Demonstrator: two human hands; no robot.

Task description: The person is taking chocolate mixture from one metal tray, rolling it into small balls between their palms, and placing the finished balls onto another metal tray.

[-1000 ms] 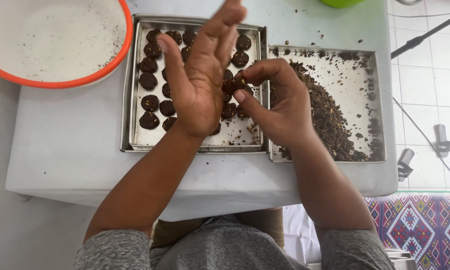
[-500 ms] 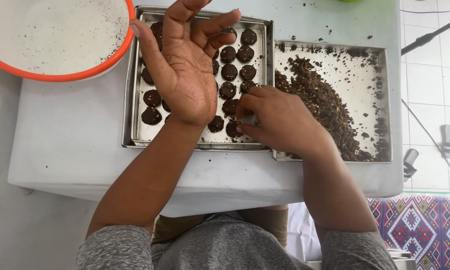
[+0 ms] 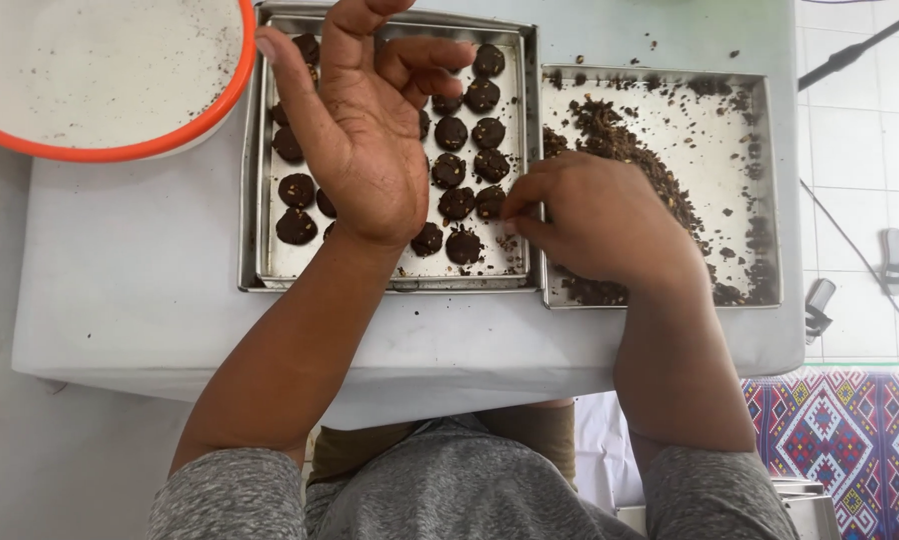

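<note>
My left hand (image 3: 365, 130) hovers palm up, fingers spread and empty, over a steel tray (image 3: 251, 200) holding rows of several dark round balls (image 3: 451, 133). My right hand (image 3: 595, 215) rests at the seam between this tray and a second steel tray (image 3: 715, 170). Its fingertips are pinched on a dark ball (image 3: 490, 203) at the right end of a row. Its wrist lies over the second tray, which holds a loose heap of dark crumbly mixture (image 3: 630, 160) and scattered crumbs.
A large white bowl with an orange rim (image 3: 170, 140) stands at the back left, dusted with dark specks. Both trays sit on a table with a white cloth (image 3: 120, 300). Tiled floor, a black cable (image 3: 855, 250) and a patterned rug (image 3: 840, 440) lie to the right.
My right hand has left my left palm and dropped to the right edge of the ball tray. My left hand stayed raised, its fingers curling slightly.
</note>
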